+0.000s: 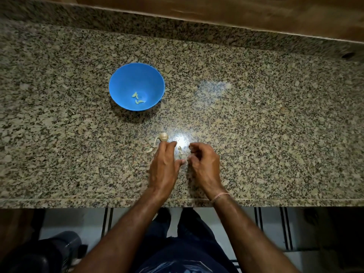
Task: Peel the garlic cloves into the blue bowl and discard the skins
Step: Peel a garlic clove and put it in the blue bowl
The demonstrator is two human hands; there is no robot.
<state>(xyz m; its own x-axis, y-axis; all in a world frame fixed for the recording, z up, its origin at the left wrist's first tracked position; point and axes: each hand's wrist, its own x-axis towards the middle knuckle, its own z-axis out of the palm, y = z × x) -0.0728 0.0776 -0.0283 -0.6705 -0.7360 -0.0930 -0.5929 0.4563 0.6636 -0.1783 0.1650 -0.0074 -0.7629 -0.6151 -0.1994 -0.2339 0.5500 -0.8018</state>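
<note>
Peeling looks under way — the right hand (pixel 204 166) pinches a small clove (pixel 184 160) in a narrow grip; the left hand (pixel 163 164) touches it by the thumb, its own grip unclear. Next calls for stripping the skin, then reaching well away to the blue bowl (pixel 126 79).

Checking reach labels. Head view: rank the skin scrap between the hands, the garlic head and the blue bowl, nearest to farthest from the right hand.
From the right hand:
1. skin scrap: just left of its fingertips, between the hands.
2. garlic head: farther left, by the left hand.
3. blue bowl: farthest, back and to the left.
</note>
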